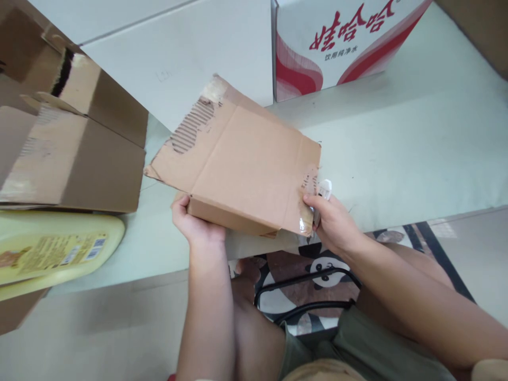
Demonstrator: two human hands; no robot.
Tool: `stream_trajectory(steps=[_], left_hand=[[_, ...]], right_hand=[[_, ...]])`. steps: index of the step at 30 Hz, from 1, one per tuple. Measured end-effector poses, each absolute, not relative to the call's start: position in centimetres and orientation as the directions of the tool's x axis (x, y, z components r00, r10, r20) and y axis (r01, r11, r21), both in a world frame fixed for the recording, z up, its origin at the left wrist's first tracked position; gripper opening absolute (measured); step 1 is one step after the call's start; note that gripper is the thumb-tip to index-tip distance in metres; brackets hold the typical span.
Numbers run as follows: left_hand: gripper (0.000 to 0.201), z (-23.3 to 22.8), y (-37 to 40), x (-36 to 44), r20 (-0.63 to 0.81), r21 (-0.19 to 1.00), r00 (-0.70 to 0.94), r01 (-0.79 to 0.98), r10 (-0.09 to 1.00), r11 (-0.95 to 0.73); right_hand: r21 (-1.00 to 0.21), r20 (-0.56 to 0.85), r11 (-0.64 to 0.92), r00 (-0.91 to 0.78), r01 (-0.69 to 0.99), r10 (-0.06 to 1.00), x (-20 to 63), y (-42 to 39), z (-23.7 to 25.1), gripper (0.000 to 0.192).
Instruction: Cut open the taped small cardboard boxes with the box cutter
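Flattened cardboard box [242,164] held tilted above the near edge of the pale table [397,159], at frame centre. Left hand [192,222] clamped on the box's corner at 7 o'clock, fingertips hidden beneath the board. Right hand [331,219] gripping the taped corner at 4 o'clock, also pinching a small white object [325,189], too hidden to identify. Torn flap at 11 o'clock, corrugation exposed. Brown cartons [75,148] and yellow bottle [51,248] at 9 o'clock, cut off. Red-and-white carton [337,42] at 1 o'clock, cropped.
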State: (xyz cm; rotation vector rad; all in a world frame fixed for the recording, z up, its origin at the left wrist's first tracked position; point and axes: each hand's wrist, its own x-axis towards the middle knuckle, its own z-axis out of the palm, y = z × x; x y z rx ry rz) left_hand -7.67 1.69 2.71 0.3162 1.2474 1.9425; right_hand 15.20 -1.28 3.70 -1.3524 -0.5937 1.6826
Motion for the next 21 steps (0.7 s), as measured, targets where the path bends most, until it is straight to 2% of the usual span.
stream_trajectory(steps=[7, 21], left_hand=[[0.028, 2.96, 1.72, -7.5, -0.195, 0.855, -0.641, -0.482, 0.742, -0.191], [0.026, 3.04, 1.6, -7.48, -0.227, 0.846, -0.64, -0.503, 0.734, -0.177]], right_hand=[[-0.792, -0.537, -0.532, -0.075, -0.3, 0.84, 15.07, -1.19, 4.26, 0.031], [-0.791, -0.54, -0.538, -0.079, -0.292, 0.838, 14.99, -1.32, 4.14, 0.031]])
